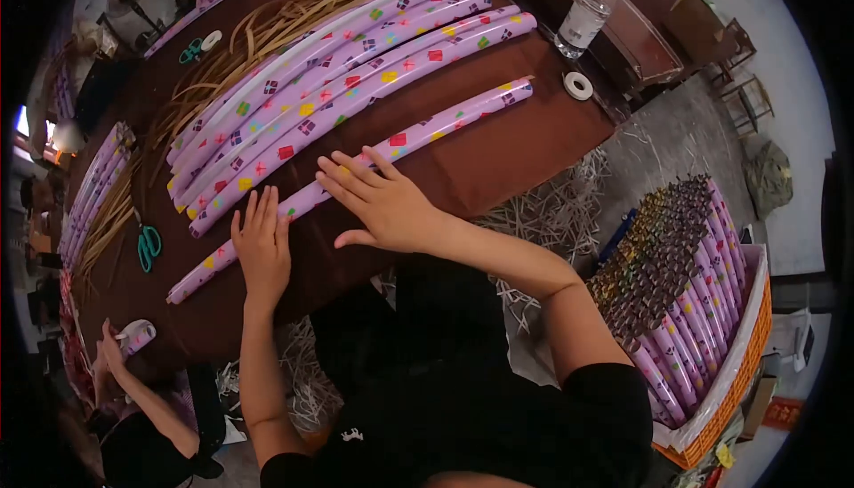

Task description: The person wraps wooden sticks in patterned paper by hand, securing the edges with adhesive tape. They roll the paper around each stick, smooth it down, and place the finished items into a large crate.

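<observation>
A purple roll of gift wrapping paper (pixel 445 120) with a colourful present pattern lies slantwise across the brown table in front of me. My left hand (pixel 261 243) rests on its lower left part, fingers stretched out. Further right along the same roll, my right hand (pixel 378 199) lies flat with fingers spread and thumb apart. Neither hand wraps round the roll. Just beyond it, several more rolls of the same paper (pixel 356 88) lie side by side. Beside them is a heap of thin brown strips (pixel 258 39).
A water bottle (pixel 589 12) and a white tape roll (pixel 577 86) stand at the right. Teal scissors (pixel 149 248) lie at the left. An orange crate (pixel 752 337) holds many upright rolls. Shredded strips (pixel 560 194) litter the floor. Another person's hands (pixel 111 350) work at lower left.
</observation>
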A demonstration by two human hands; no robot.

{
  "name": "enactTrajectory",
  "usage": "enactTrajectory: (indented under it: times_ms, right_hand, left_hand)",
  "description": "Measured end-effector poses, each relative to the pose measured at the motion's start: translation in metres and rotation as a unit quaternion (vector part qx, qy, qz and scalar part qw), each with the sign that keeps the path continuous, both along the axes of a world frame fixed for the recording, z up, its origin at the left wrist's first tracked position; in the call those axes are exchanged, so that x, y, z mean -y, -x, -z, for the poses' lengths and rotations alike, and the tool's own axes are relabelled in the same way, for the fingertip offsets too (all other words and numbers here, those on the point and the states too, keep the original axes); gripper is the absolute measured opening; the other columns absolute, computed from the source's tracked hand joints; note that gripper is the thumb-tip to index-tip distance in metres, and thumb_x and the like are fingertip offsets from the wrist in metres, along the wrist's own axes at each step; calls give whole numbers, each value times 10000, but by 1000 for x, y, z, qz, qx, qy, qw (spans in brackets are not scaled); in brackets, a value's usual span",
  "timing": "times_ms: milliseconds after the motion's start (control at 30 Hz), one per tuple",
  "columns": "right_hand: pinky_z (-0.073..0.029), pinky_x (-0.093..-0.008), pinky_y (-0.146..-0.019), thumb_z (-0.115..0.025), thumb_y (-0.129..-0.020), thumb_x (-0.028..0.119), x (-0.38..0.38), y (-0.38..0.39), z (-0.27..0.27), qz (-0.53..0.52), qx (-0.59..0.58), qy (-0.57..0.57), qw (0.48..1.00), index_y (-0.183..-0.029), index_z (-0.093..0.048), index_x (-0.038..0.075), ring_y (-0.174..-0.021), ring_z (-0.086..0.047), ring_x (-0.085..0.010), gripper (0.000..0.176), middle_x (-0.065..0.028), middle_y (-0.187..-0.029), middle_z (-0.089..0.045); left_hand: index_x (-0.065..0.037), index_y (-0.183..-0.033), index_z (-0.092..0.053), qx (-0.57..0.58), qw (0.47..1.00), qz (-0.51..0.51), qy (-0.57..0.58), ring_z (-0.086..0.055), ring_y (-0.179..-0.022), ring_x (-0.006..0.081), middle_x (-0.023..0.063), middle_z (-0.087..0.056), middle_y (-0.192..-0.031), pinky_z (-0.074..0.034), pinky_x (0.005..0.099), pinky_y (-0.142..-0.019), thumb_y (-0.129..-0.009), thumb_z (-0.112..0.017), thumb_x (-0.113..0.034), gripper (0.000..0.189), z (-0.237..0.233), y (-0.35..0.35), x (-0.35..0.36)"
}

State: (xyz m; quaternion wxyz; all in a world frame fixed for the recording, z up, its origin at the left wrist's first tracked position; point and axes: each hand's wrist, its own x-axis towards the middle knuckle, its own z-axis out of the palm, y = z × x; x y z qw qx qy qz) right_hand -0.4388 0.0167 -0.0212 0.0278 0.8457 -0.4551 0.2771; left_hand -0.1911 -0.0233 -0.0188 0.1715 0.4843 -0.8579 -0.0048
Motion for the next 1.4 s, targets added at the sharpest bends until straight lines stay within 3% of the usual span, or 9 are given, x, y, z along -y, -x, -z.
enactTrajectory:
  times_ms: [167,433,500,567,633,667,767,1133,1400]
  right_hand:
    - [-161,-522,-1172,-478,-869,659,5,17,8,48,-37,22,998,-1443,-412,61,-1431,-311,-237,831,-89,-1528,-373]
    - [-145,-565,-1161,-462,-920,599,-22,173,-4,261,-142,-30,954,-1505,-326,140,-1436,-308,-222,756,-44,-1550,-349]
    - [-138,-575,-1159,-450,-935,585,-23,206,0,333,-168,-11,928,-1514,-304,142,-1435,-312,-211,743,-37,-1563,-327]
    - [-149,-553,-1164,-503,-946,517,-22,213,3,324,-151,-7,934,-1476,-387,120,-1427,-328,-241,672,-55,-1539,-371]
    - [-177,-520,-1167,-582,-939,410,-12,202,3,294,-2,7,956,-1391,-504,91,-1398,-369,-270,559,-82,-1472,-463]
    - [-227,-496,-1148,-656,-902,334,-1,194,6,284,99,35,953,-1261,-618,62,-1330,-438,-305,452,-96,-1363,-564]
    - [-265,-483,-1122,-694,-862,314,19,178,14,322,212,-11,923,-1188,-659,44,-1270,-475,-312,424,-91,-1293,-608]
    - [-269,-413,-1138,-706,-798,99,17,172,10,305,349,-86,882,-1206,-666,114,-1348,-352,-307,410,-58,-1288,-604]
    - [-294,-397,-1129,-670,-839,79,15,181,17,276,434,-75,854,-1201,-664,94,-1326,-403,-295,362,-102,-1271,-598]
  left_hand:
    - [-73,-1414,-487,-6,1000,-12,-9,-372,-1406,249,88,-506,-1440,-161,488,-1158,-1040,-400,-252,424,2,-2,2]
    - [-95,-1379,-538,-26,1000,-11,-3,-383,-1399,261,87,-529,-1420,-149,496,-1158,-1034,-421,-232,389,1,-1,2]
    - [-99,-1386,-536,-25,999,-13,-21,-361,-1414,257,79,-516,-1434,-124,506,-1176,-1058,-365,-271,408,0,-1,3]
    - [-103,-1382,-542,-29,999,-12,-25,-362,-1413,255,76,-520,-1431,-122,505,-1177,-1057,-368,-273,405,-1,1,2]
    - [-106,-1377,-548,-33,999,-12,-27,-363,-1412,254,72,-523,-1429,-120,505,-1178,-1057,-371,-274,403,-1,0,2]
    - [-110,-1375,-551,-34,999,-12,-25,-365,-1411,252,68,-524,-1428,-120,504,-1178,-1056,-374,-276,401,0,0,2]
    - [-115,-1371,-556,-36,999,-12,-24,-369,-1408,251,63,-528,-1425,-120,502,-1178,-1055,-378,-277,398,2,0,1]
    - [-105,-1347,-574,-57,998,-13,-16,-390,-1392,265,74,-544,-1406,-129,491,-1159,-1022,-444,-223,369,0,2,-1]
    - [-107,-1363,-562,-41,999,-20,-3,-348,-1419,265,60,-523,-1430,-125,518,-1172,-1047,-404,-251,382,4,2,-2]
